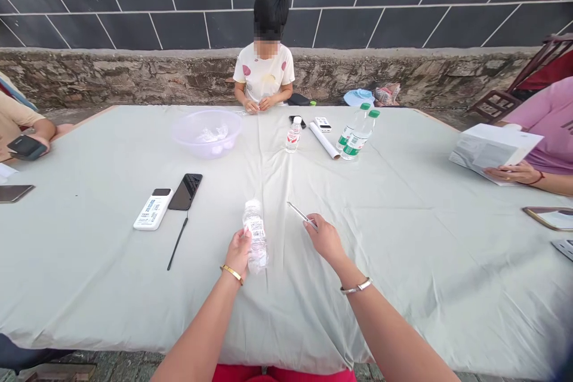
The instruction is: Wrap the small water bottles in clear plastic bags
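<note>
Below centre, a plastic bottle (256, 250) is gripped by the left hand (238, 252). Rightward, a slanted pen-like tool (298, 212) is pinched by the right hand (326, 239).

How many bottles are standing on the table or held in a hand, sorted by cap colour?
White cap: 2 (the held bottle in the left hand; the small standing bottle)
Green cap: 2 (the rear bottle; the front bottle)
Total: 4
</note>
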### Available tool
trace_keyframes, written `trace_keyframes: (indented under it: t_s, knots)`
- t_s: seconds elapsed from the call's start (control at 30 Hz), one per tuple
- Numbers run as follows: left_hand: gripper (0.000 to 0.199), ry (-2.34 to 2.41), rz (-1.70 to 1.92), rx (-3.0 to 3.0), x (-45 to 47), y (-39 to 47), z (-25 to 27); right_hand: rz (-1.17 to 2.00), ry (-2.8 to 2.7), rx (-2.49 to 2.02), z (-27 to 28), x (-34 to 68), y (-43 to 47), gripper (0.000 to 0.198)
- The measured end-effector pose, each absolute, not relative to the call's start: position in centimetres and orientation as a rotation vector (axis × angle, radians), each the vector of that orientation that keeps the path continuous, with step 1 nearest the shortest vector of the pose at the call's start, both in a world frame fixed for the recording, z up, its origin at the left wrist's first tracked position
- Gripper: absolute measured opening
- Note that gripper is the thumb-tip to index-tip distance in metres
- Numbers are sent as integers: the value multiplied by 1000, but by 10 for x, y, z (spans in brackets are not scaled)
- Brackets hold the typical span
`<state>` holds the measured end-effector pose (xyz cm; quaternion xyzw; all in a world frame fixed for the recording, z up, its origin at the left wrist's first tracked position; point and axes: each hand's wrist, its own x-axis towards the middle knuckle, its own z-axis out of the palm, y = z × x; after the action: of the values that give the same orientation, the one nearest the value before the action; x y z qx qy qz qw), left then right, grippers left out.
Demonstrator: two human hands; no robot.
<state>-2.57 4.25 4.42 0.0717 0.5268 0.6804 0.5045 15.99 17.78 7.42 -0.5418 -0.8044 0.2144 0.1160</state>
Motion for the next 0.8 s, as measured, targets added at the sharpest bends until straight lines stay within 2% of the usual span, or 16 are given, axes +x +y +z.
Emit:
trace_keyframes:
  t_s: [0.1,0.3,0.4,0.47,0.6,0.67,0.73,0.8]
  knots:
    - [67,1474,1628,232,-26,46,39,775,-2404,-1355,105,139,174,23]
    - [70,1655,1568,307,-28,49,34,622,-2546,-1220,141,111,174,20]
    - [68,1699,1571,293,-33,49,35,698,-2635,-1100,152,126,164,19]
    - [67,1701,1575,275,-36,50,37,849,-2719,-963,162,144,155,17]
    - [61,1668,1597,232,-38,49,42,1408,-2860,-710,171,176,149,13]
    - [59,1641,1613,206,-37,49,43,1530,-2719,-780,159,182,155,18]
    - [59,1603,1620,188,-35,48,42,1353,-2446,-1075,135,183,167,24]
    - [61,1575,1611,189,-34,46,41,1022,-2140,-1446,104,179,182,28]
